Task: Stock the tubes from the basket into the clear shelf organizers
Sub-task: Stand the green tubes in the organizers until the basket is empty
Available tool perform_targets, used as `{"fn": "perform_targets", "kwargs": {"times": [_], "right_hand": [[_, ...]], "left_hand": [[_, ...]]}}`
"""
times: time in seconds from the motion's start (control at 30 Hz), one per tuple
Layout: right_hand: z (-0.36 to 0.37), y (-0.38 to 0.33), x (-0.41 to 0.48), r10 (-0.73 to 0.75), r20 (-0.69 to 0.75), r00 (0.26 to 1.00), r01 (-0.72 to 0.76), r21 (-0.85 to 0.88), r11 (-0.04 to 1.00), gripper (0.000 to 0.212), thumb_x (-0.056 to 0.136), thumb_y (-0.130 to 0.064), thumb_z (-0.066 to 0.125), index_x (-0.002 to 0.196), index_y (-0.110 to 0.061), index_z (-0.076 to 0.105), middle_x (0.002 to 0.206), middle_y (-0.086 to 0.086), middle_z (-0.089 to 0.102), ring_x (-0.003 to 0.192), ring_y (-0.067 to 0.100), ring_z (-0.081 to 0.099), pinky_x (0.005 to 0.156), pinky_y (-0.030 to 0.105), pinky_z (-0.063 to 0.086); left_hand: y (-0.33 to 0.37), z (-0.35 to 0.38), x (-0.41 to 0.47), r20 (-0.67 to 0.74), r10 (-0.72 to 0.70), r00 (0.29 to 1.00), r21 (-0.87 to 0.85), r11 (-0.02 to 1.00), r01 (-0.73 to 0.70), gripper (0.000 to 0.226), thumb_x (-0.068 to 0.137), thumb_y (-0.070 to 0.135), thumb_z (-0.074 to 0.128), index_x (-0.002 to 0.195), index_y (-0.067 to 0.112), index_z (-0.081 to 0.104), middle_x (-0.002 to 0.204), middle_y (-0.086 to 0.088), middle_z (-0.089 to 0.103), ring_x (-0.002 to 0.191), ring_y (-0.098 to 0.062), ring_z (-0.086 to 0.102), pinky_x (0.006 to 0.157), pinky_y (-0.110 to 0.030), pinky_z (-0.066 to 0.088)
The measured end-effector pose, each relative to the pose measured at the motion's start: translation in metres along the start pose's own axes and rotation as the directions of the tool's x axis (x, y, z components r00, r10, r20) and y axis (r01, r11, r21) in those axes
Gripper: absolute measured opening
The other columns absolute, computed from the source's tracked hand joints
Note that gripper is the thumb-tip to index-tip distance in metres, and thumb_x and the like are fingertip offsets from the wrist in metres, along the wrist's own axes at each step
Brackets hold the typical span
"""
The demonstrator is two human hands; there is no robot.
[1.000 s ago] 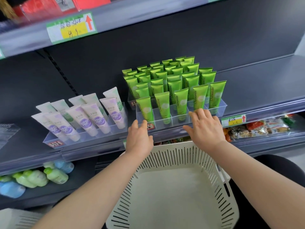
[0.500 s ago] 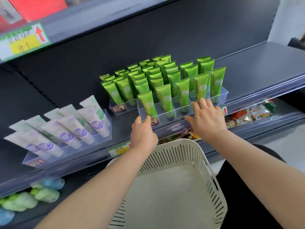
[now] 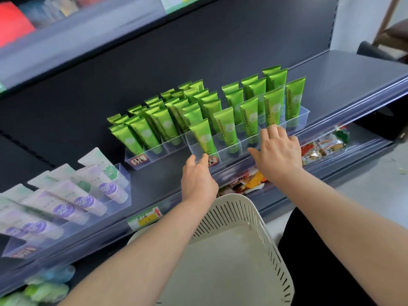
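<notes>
Nearest us, the white basket (image 3: pixel 272 255) sits below both wrists. Our left hand (image 3: pixel 197 180) touches the front left corner of the clear organizer (image 3: pixel 242 149) with fingers nearly straight. Our right hand (image 3: pixel 279 154) rests spread fingers on its front rim. Neither hand clamps anything. Just beyond the fingertips, green tubes (image 3: pixel 227 127) stand in its compartments, with further rows behind.

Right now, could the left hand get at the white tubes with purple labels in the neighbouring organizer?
Probably yes. The left hand rests at the corner of a clear organizer, and only bare shelf lies between it and the white tubes, which stand uncovered.
</notes>
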State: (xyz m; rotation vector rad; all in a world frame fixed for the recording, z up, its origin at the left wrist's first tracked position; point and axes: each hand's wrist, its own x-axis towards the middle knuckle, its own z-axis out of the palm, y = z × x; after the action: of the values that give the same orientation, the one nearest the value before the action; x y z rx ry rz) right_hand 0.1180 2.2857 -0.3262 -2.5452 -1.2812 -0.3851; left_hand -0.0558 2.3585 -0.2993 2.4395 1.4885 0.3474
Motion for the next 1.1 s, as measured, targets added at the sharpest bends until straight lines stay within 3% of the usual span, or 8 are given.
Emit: {"fn": "perform_targets", "kwargs": {"times": [0.3,0.63,1.0,1.1], "right_hand": [[0.006,0.016,0.004,0.034,-0.023,0.999,-0.033,0.054,0.998,0.050,0.091,-0.054,0.043,0.118,-0.012,0.050,0.121,0.008,0.051,0.124,0.027,0.041,0.089,0.043,0.040],[0.005,0.052,0.020,0.085,-0.024,0.996,-0.082,0.105,0.991,0.047,0.091,-0.049,0.046,0.115,-0.009,0.052,0.116,0.008,0.052,0.117,0.028,0.046,0.088,0.043,0.041],[-0.004,0.061,0.022,0.068,0.033,0.997,-0.072,0.116,0.991,0.049,0.093,-0.051,0.040,0.123,-0.014,0.050,0.118,0.005,0.052,0.116,0.025,0.048,0.089,0.041,0.040],[-0.011,0.062,0.025,0.126,0.023,0.992,-0.128,0.181,0.975,0.048,0.093,-0.049,0.042,0.123,-0.011,0.047,0.120,0.008,0.050,0.113,0.029,0.049,0.087,0.043,0.040]], "left_hand": [[0.045,0.012,0.006,0.047,0.122,0.991,-0.011,0.992,-0.122,0.069,0.087,0.001,0.058,0.148,0.024,0.034,0.154,-0.007,0.025,0.139,-0.024,0.031,0.104,-0.037,0.037],[0.094,0.023,0.011,0.097,0.176,0.980,-0.004,0.984,-0.176,0.069,0.085,0.002,0.058,0.147,0.019,0.034,0.150,-0.012,0.027,0.134,-0.028,0.035,0.100,-0.038,0.041],[0.097,0.022,0.014,0.104,0.193,0.976,0.022,0.980,-0.196,0.070,0.084,0.002,0.060,0.147,0.020,0.034,0.146,-0.013,0.030,0.130,-0.028,0.040,0.095,-0.037,0.045],[0.096,0.022,0.014,0.108,0.183,0.977,0.014,0.982,-0.186,0.070,0.084,0.001,0.060,0.147,0.021,0.035,0.147,-0.011,0.029,0.129,-0.028,0.041,0.095,-0.037,0.045]]}}
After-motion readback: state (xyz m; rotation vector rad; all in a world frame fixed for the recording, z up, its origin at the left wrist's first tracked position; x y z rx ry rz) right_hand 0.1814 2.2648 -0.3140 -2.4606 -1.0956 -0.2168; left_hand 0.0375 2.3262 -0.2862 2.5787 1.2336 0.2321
